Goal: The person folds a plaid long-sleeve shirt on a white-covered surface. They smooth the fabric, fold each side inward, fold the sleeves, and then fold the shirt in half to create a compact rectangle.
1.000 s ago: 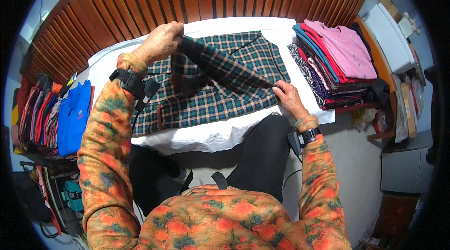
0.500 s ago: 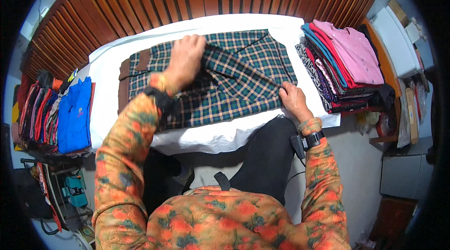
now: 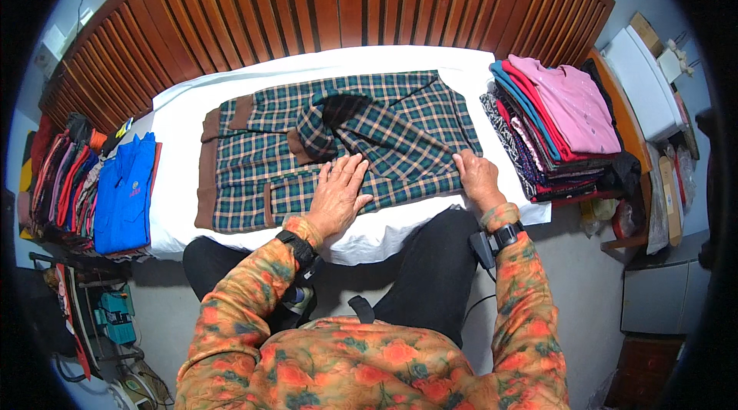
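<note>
The green plaid shirt (image 3: 338,145), spread on the white bed (image 3: 231,87), looks soft and limp, best taken at its edges, with the left hand (image 3: 338,196) flat and open on it and the right hand (image 3: 477,178) pressing its right edge, fingers open.

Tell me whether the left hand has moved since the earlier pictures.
Yes. The left hand came down from near the slatted headboard to press flat on the plaid shirt.
</note>
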`<state>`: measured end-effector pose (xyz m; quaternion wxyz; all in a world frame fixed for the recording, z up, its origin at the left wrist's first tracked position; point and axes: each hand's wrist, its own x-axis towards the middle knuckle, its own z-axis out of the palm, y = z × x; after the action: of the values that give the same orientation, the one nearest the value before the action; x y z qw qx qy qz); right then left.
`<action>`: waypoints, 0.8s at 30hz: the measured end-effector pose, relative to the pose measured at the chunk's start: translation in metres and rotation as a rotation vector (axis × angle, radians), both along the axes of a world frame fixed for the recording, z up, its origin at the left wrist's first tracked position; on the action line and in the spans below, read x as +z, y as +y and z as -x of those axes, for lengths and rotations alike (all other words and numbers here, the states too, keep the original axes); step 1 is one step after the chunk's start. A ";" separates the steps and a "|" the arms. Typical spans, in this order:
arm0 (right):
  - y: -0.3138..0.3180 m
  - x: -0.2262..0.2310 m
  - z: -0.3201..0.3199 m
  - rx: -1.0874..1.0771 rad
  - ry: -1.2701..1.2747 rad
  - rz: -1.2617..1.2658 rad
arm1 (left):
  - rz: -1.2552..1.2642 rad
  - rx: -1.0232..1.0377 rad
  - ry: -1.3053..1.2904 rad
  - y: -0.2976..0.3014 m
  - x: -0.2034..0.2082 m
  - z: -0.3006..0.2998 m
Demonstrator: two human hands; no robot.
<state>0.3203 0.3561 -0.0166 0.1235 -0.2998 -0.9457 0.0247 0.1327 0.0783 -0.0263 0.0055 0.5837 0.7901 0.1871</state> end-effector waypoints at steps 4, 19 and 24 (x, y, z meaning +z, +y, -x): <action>0.005 -0.006 -0.003 0.064 0.010 -0.054 | 0.057 0.041 0.019 -0.003 -0.011 -0.001; 0.018 -0.002 -0.019 0.070 0.068 0.257 | 0.077 0.102 0.036 -0.001 -0.016 -0.001; 0.036 0.029 -0.029 -0.033 0.354 0.676 | 0.078 0.102 0.050 0.000 -0.017 0.000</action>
<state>0.3493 0.3920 0.0126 0.1796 -0.3298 -0.8431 0.3849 0.1331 0.0779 -0.0429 -0.0010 0.5463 0.8255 0.1414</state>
